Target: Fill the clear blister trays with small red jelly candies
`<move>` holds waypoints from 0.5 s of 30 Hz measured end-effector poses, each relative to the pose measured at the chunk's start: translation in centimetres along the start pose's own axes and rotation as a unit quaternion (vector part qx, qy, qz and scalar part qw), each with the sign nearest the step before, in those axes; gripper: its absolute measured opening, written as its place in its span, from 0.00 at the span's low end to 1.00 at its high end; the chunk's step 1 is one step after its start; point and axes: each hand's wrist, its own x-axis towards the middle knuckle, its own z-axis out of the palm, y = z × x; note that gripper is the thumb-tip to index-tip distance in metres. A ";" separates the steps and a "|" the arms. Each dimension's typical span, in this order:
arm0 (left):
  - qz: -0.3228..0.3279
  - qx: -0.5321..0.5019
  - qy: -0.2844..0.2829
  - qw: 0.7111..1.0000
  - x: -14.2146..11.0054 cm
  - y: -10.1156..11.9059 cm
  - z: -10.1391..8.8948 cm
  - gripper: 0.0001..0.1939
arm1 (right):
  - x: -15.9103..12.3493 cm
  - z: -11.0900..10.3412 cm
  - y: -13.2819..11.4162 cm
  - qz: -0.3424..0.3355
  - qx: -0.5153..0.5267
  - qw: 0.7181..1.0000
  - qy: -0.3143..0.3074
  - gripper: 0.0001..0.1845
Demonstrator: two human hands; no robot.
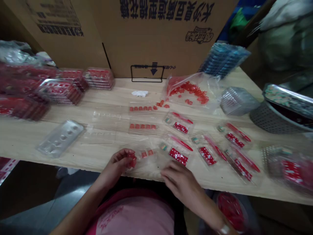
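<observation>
My left hand (122, 161) pinches a few small red plastic pieces (132, 160) at the left end of a clear plastic tray (139, 165) near the table's front edge. Two more red pieces (147, 153) sit in that tray. To the right of the tray is my right hand (174, 174), its fingers curled together; whether anything is between them is hidden. Just beyond it lies a clear pack (178, 150) with a red pen and a red dotted piece. Two filled rows of red pieces (142, 126) stand farther back.
An open bag of red pieces (188, 93) lies at the back. Stacks of packed trays (61, 89) stand left, and empty clear trays (62, 138) lie nearer. Several filled packs (207, 153), a tray stack (241, 101) and a grey basket (281, 116) are right. A cardboard box (151, 42) walls the back.
</observation>
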 end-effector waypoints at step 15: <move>0.068 0.077 -0.032 0.994 0.0 -0.5 -0.6 0.12 | 12.6 3.4 -2.6 -0.045 -0.154 0.975 -0.151 0.03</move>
